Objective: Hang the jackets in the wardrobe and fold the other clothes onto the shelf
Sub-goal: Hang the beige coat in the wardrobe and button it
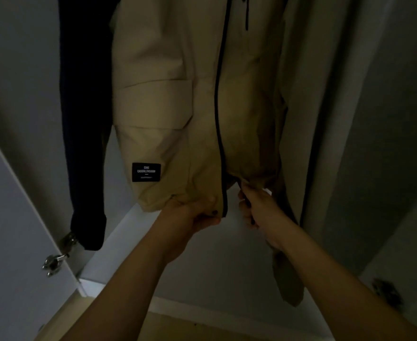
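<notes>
1. A jacket (pixel 177 107) hangs inside the wardrobe (pixel 350 119), in the middle of the view.
2. A second garment (pixel 86 119) hangs just left of the jacket, touching it.
3. The wardrobe door (pixel 10 217) stands open at the far left, its hinge (pixel 57 257) below the second garment's lower end.
4. The left hand (pixel 190 215) grips the jacket's hem left of the zip (pixel 218 119).
5. The right hand (pixel 259 207) grips the hem right of the zip.
6. The wardrobe floor (pixel 214 262) lies below both hands.

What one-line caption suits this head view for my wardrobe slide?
Both hands, left hand and right hand, grip the hem of a hanging beige zip-front jacket beside a dark navy garment.
</notes>
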`<state>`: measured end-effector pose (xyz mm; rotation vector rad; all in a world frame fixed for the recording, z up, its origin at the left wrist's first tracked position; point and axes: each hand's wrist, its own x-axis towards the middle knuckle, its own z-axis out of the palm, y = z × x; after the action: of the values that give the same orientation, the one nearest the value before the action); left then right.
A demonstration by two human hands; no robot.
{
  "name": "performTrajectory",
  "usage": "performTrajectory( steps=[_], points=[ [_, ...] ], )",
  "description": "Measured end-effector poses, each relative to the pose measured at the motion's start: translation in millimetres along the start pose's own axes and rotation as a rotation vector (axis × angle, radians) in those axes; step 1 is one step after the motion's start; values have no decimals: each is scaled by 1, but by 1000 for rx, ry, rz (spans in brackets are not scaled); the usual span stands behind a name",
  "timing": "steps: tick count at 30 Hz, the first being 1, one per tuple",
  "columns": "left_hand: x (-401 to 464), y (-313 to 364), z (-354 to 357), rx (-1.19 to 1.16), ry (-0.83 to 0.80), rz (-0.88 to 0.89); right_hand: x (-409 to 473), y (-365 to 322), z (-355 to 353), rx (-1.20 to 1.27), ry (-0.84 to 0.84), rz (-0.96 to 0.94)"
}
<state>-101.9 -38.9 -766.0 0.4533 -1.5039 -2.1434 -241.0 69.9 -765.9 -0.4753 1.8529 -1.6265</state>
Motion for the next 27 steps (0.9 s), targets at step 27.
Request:
performTrajectory(
  steps=[27],
  points=[
    [-14, 51, 39, 55, 136, 248, -29, -21, 8, 728, -454, -66]
  ],
)
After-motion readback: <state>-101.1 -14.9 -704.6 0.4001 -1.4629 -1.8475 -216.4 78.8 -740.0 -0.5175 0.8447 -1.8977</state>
